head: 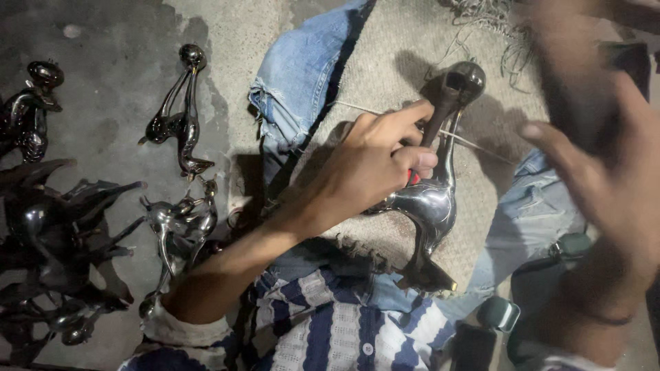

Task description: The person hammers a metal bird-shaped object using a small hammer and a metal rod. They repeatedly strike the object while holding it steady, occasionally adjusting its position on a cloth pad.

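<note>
**Bird figure gripped on the mat**

Bird figure (433, 199), dark and glossy, lies on a woven mat (385, 62) in the middle of the scene, between the person's knees. Its long neck runs up toward the far side and ends in a rounded head, while its flat base points to the near side.

The left hand (375, 161) reaches in from the near left and is closed around the neck of the figure, fingers curled over it and thumb pressed against the side. A small red piece (413, 177) shows just under the fingers; what it belongs to cannot be told. A thin pale stick (474, 143) crosses behind the neck and passes under the same hand.

The right hand (605, 172) is raised on the right side, close to the camera and badly blurred. Its fingers look spread and it holds nothing that can be made out.

Faded blue jeans (302, 75) lie along both sides of the mat, and a striped blue and white shirt (337, 330) fills the near edge.

On the grey floor (117, 55) to the left stand more glossy dark figures: a slim long-necked one (180, 117) on the far side, another (180, 227) just near of it, and a crowded group (55, 233) at the left edge, well apart from both hands.
</note>
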